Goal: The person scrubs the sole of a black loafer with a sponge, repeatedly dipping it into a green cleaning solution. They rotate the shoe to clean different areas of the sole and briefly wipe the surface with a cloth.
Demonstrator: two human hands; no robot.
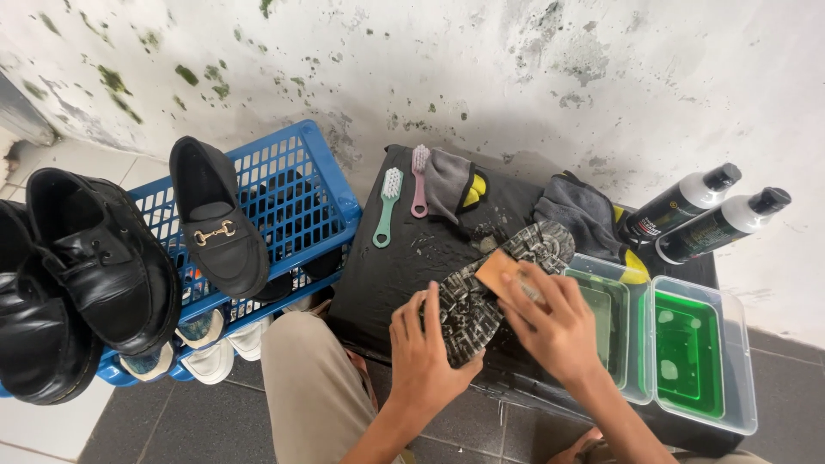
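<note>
While the left hand grips the upturned shoe, right-hand fingers clasp a half-hidden wooden brush.

A grey-and-black speckled sole is seen under a tan brush. Green liquid is held in two clear tubs. A blue basket, black shoes, a mint brush and a pink brush are shown; the wall is mottled white with green patches.
</note>
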